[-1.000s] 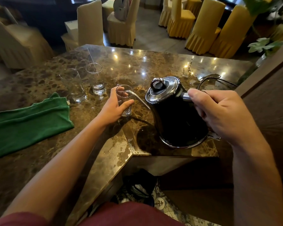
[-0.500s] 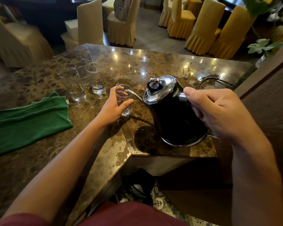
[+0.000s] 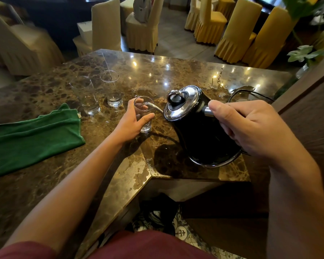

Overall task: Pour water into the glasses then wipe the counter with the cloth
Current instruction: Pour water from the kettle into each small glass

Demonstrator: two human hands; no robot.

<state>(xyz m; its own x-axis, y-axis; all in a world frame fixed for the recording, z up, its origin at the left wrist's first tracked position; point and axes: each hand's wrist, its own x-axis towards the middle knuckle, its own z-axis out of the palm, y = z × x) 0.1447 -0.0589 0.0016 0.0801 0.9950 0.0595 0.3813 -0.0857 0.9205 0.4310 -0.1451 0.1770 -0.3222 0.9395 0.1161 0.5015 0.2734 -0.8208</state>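
glass (image 3: 144, 114), fragile and slick, stands near the counter's (image 3: 176, 71) inner corner, left hand (image 3: 131, 126) wrapped around it low; right hand (image 3: 251, 128) clenches the heavy kettle's (image 3: 198, 131) handle, spout inside the rim.

A polished brown marble table (image 3: 176, 71) is seen, with ceiling lights reflected in its top. Beyond it, cream-covered chairs (image 3: 105, 25) are set far left and yellow-covered chairs (image 3: 238, 30) far right on a grey tiled floor (image 3: 172, 40). Green plant leaves (image 3: 305, 53) are seen far right.
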